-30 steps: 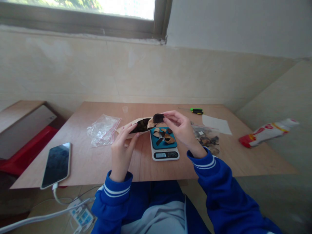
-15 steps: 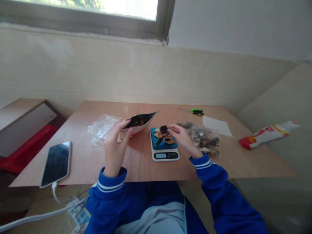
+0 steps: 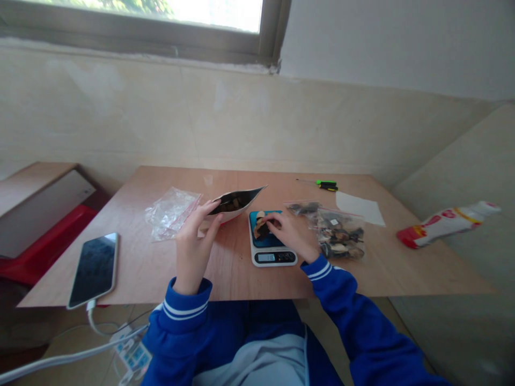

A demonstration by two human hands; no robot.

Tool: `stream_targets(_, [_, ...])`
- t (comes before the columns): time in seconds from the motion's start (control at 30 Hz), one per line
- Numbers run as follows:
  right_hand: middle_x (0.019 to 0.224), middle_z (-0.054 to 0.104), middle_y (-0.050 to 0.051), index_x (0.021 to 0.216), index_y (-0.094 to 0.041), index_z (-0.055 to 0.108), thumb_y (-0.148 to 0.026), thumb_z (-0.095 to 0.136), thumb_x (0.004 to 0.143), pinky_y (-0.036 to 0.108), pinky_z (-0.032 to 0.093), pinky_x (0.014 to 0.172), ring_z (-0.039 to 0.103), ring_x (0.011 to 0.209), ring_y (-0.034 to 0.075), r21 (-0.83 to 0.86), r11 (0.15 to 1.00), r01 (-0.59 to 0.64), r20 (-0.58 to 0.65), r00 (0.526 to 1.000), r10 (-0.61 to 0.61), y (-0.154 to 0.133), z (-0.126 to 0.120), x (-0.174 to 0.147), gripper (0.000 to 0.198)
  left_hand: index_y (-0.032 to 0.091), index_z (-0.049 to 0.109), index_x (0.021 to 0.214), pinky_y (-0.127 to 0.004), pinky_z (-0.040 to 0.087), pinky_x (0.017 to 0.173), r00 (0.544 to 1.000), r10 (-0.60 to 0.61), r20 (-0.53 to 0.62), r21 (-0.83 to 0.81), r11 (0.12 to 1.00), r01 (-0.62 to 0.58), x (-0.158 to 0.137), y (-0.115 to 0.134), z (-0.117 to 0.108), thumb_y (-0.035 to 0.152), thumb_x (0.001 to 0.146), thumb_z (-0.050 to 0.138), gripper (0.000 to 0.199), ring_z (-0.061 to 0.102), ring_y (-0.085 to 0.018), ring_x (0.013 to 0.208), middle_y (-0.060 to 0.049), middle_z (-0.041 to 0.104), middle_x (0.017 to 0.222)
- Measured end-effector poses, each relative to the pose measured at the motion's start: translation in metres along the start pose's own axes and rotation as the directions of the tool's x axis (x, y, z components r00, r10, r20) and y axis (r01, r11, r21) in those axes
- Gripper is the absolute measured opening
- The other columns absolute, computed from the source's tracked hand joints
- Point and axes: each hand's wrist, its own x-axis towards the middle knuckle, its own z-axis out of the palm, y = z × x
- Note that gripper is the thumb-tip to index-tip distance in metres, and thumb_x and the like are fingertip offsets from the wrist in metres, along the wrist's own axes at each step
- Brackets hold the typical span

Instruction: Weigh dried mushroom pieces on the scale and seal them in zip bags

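The right hand [image 3: 290, 229] bends its fingers over brown and dark dried pieces [image 3: 260, 230] heaped on the blue platform [image 3: 267, 243] of a small white kitchen scale [image 3: 253, 261]; its fingertips touch the heap, but whether they pinch a piece cannot be told. The left hand [image 3: 196, 236] grasps the near left edge of a pouch [image 3: 233, 215], thumb in front and fingers behind, the mouth gaping to show brown pieces inside, just left of the scale. The scale's display [image 3: 270, 258] is lit, its figures too small to read.

Just right of the scale, a clear bag [image 3: 341, 238] of similar pieces lies on the wooden surface [image 3: 225, 279], a smaller filled bag [image 3: 301, 207] beside it. Behind them rest a green-handled screwdriver [image 3: 326, 183], a black-and-yellow handle [image 3: 328, 187] and a white sheet [image 3: 360, 208]. At far right, a red-and-white bottle [image 3: 442, 224] leans at a tilt.

Crumpled clear plastic [image 3: 171, 214] sits left of the pouch; nearer the left edge, a dark-screened device [image 3: 94, 271] lies plugged into a white cable [image 3: 92, 319]. A window [image 3: 161, 35] tops the pale wall [image 3: 241, 118] beyond.
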Motion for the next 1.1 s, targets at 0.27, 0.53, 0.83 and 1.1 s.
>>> stream_targets(0.27, [0.099, 0.07, 0.008, 0.096, -0.017, 0.068, -0.017, 0.052, 0.089, 0.035, 0.047, 0.087, 0.062, 0.095, 0.02, -0.069, 0.992, 0.103, 0.012, 0.995, -0.103, -0.008, -0.008, -0.001, 0.018, 0.024, 0.063, 0.116, -0.04, 0.043, 0.106, 1.0, 0.008, 0.005, -0.017, 1.0, -0.008, -0.001, 0.0, 0.002, 0.027, 0.091, 0.057, 0.027, 0.057, -0.02, 0.122, -0.005, 0.067, 0.123])
stream_targets(0.53, [0.088, 0.07, 0.006, 0.097, -0.017, 0.069, -0.029, 0.052, 0.086, 0.031, 0.048, 0.07, 0.061, 0.075, 0.018, 0.041, 0.998, -0.052, -0.112, 0.992, 0.056, -0.009, -0.029, -0.005, 0.023, 0.024, 0.064, 0.116, -0.043, 0.043, 0.106, 1.0, 0.016, 0.008, -0.007, 1.0, -0.015, -0.002, -0.001, 0.001, 0.029, 0.091, 0.056, 0.027, 0.057, -0.021, 0.122, -0.005, 0.066, 0.125])
stream_targets(0.83, [0.087, 0.071, 0.006, 0.091, -0.016, 0.069, -0.019, 0.039, 0.085, 0.03, 0.048, 0.067, 0.062, 0.072, 0.018, -0.005, 0.996, -0.085, 0.02, 0.996, 0.085, -0.016, -0.047, -0.023, 0.03, 0.024, 0.064, 0.116, -0.043, 0.041, 0.109, 0.999, 0.032, 0.013, -0.012, 0.999, -0.031, -0.003, -0.002, 0.004, 0.027, 0.091, 0.056, 0.027, 0.056, -0.021, 0.124, -0.006, 0.065, 0.127])
stream_targets(1.1, [0.116, 0.071, 0.01, 0.117, -0.019, 0.069, -0.011, 0.045, 0.082, 0.033, 0.05, 0.092, 0.067, 0.105, 0.024, -0.26, 0.965, 0.022, 0.409, 0.908, 0.089, -0.039, -0.023, -0.033, 0.043, 0.024, 0.064, 0.116, -0.043, 0.041, 0.109, 0.999, 0.03, 0.015, -0.011, 0.999, -0.03, -0.003, -0.001, 0.004, 0.027, 0.091, 0.057, 0.026, 0.056, -0.02, 0.124, -0.005, 0.065, 0.127])
